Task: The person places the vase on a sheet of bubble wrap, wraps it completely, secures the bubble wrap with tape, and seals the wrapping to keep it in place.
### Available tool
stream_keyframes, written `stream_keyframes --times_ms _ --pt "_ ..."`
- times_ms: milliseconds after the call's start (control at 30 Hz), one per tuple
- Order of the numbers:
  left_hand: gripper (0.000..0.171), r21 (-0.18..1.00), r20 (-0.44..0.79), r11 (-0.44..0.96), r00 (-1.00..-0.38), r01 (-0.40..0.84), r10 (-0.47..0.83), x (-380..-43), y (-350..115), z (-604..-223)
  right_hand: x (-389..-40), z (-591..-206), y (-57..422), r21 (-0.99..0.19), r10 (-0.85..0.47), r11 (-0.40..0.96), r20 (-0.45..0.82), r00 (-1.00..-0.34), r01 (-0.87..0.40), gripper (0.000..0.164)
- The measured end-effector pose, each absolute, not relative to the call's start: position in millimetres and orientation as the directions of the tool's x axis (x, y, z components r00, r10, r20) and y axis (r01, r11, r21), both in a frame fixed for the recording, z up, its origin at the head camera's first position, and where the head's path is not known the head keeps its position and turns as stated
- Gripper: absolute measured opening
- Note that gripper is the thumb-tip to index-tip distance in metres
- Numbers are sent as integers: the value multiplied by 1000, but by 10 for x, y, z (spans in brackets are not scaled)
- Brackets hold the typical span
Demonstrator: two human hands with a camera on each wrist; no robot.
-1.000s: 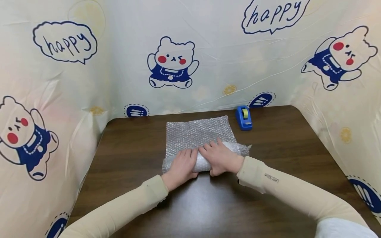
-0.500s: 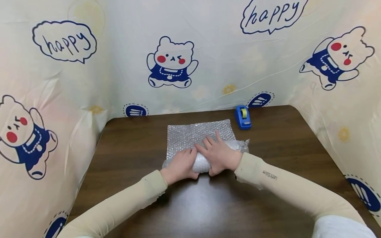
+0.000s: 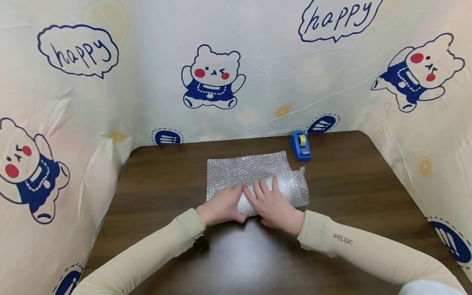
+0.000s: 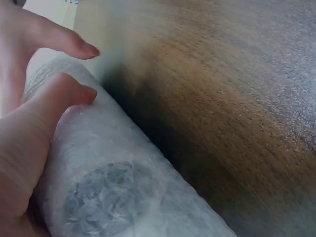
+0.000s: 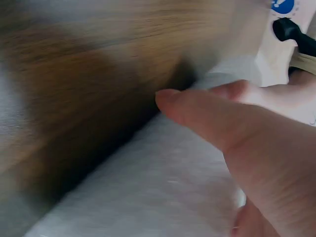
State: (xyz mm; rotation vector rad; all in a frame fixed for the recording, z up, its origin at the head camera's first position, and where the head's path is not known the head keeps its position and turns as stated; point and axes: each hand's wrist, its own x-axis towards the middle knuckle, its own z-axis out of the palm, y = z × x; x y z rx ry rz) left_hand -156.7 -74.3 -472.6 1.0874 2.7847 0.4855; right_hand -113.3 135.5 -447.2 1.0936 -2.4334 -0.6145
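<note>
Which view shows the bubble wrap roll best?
The head view: it takes in the bubble wrap roll, partly covered by the left hand and right hand, plus the flat sheet beyond. Left wrist gives only a cropped close-up; right wrist, a blurred stretch.

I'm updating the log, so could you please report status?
Left hand and right hand on bubble-wrap roll. Flat sheet lies beyond. Nothing visibly blocking; blue tape dispenser sits apart.

Even light fills the head view, with pale glare on the worktop (image 3: pixel 248 256). The wrist views are dimmer, dark shadow edging the bubble-wrap roll (image 4: pixel 108 140); the right one is blurred.
</note>
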Motion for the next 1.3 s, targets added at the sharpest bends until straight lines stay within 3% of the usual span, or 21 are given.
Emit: stream_keyframes --times_ms 100,333,600,867,1300 --pt "79 365 -11 686 -734 629 679 -1578 -746 -4728 -1174 -4567 1375 560 -772 595 198 -604 -576 120" --pt "80 444 -60 696 -756 564 651 -1578 -745 -4713 -1281 -4665 1410 491 -782 605 221 -583 -626 100" --pt "71 529 -123 691 -761 493 637 -1530 -757 -4707 -1290 -4578 1429 384 -799 588 141 -585 -712 112" --pt "70 466 -84 693 -753 549 653 -1560 -770 -4702 -1378 -4505 1417 261 -797 595 69 -600 -760 105" --pt "76 423 -130 751 -787 507 604 -1591 -787 -4638 -1492 -4444 1401 170 -806 587 38 -590 -791 105"
